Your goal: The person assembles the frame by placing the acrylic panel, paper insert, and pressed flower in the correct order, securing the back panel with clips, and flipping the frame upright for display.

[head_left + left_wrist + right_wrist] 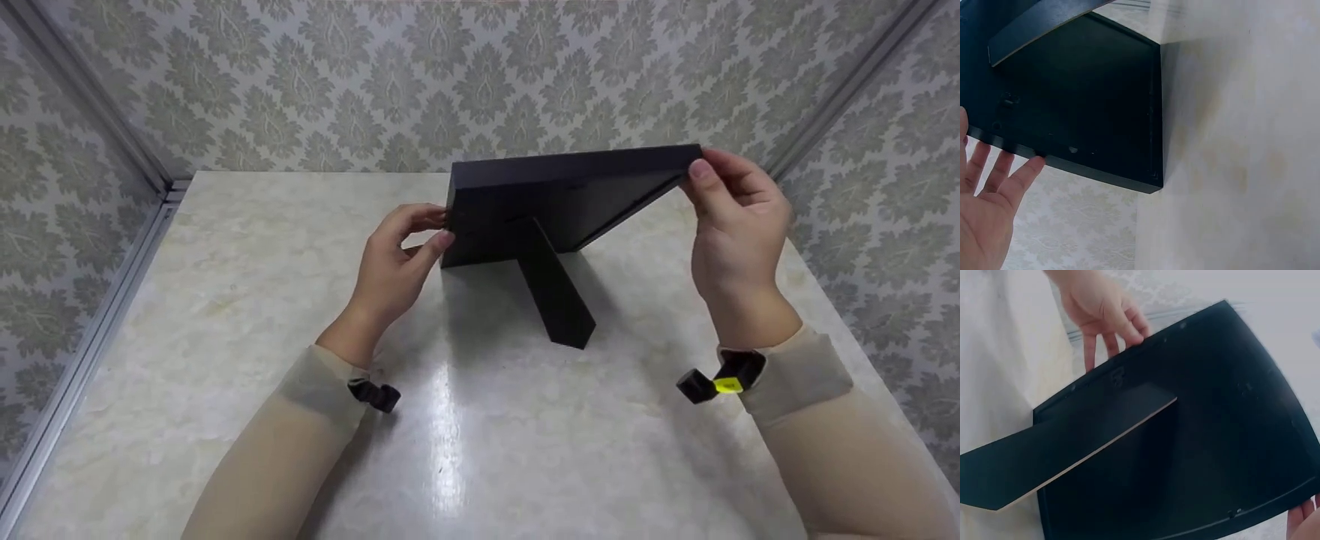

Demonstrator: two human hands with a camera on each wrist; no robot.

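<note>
A black picture frame [570, 169] stands with its back towards me, its lower edge at the tabletop and its upper edge leaning in my direction. From the back panel a black easel leg [555, 300] swings out towards me. My left hand [394, 255] holds the frame's left side, thumb on the back and fingers along the outer edge, as the left wrist view shows. At the upper right corner, my right hand [742, 225] pinches the frame between thumb and fingers. Small metal fittings dot the back panel [1230, 416] in the right wrist view. The front is hidden.
The pale marbled table [225, 330] has a glossy streak of reflected light in front of the frame. Behind it rises a wall with a leaf pattern [480, 90], and metal rails [90, 337] run along the left side. Each wrist carries a small black camera [375, 394].
</note>
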